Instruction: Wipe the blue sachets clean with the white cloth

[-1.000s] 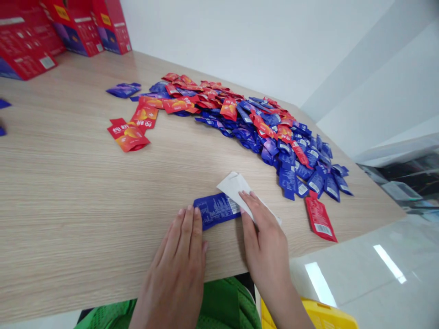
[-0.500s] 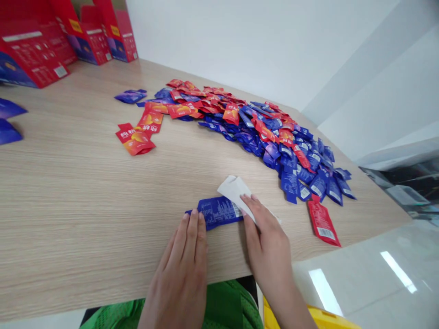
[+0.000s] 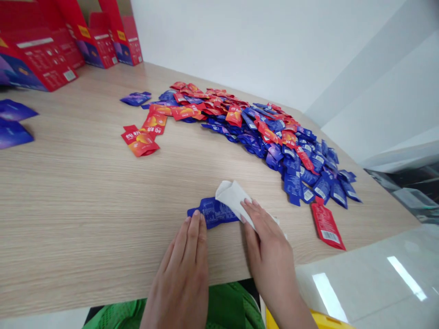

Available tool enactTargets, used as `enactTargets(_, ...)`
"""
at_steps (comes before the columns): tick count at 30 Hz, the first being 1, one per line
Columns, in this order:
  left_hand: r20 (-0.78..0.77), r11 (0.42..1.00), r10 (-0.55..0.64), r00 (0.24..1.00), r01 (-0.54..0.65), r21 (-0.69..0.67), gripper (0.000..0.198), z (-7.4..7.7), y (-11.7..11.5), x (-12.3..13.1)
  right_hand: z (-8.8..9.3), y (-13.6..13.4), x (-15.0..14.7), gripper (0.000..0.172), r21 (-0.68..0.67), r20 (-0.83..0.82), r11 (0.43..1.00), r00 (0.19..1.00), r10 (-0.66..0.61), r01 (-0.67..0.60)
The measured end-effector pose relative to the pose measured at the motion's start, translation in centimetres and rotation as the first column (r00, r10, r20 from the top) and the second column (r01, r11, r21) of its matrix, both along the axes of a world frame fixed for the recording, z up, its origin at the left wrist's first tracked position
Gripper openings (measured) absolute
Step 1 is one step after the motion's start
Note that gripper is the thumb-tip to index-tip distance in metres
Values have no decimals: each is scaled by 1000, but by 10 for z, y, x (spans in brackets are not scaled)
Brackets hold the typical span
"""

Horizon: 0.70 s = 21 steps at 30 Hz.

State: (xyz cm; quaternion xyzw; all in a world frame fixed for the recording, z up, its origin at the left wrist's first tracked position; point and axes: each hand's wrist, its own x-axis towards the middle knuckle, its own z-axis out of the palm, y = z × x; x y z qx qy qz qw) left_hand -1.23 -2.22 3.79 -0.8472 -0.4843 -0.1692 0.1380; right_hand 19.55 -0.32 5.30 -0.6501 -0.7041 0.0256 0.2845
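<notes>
A blue pouch (image 3: 216,213) lies flat near the table's front edge, its printed back up and its narrow neck to the left. My left hand (image 3: 185,256) rests with straight fingers on the neck end, pressing it to the table without gripping. In my right hand (image 3: 269,244) is a folded white tissue (image 3: 235,197), pinched under the fingers. The tissue lies over the pouch's right end and hides it, barcode included.
A long heap of red and blue pouches (image 3: 260,130) stretches across the back. One red pouch (image 3: 327,226) lies at the right edge, and two orange-red pouches (image 3: 140,141) lie left of the heap. Open red boxes (image 3: 44,59) stand at the far left near blue pouches (image 3: 15,132).
The tissue has slid left along the pouch with my right hand and now covers the barcode. My left hand keeps its place on the neck end. The view has shifted slightly.
</notes>
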Motion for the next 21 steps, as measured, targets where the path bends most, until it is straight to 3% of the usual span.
enactTargets(3, 44, 1000, 13, 999, -13, -1, 60, -1, -1, 3, 7, -2, -8, 40, 22, -54, 998, 997, -52, 53)
enactTargets(9, -49, 991, -103, 993, 107, 75, 51, -1, 4, -7, 4, 5, -52, 46, 59, -43, 949, 949, 312, -309)
enactTargets(12, -14, 995, -76, 997, 77, 57, 52, 1, 6, -8, -4, 8, -36, 46, 46, 3, 968, 969, 245, -245)
enactTargets(17, 72, 1000, 4, 997, -2, -31, 60, 5, 4, 3, -1, 6, -3, 41, 27, -14, 998, 998, -61, 61)
enactTargets(19, 81, 1000, 10, 997, -9, -6, 57, 6, 4, 7, 2, 4, -12, 41, 34, -48, 998, 998, -49, 51)
enactTargets(21, 80, 999, 19, 997, -22, 32, 53, 6, 4, 8, 0, 2, -30, 43, 52, -54, 993, 992, 112, -110)
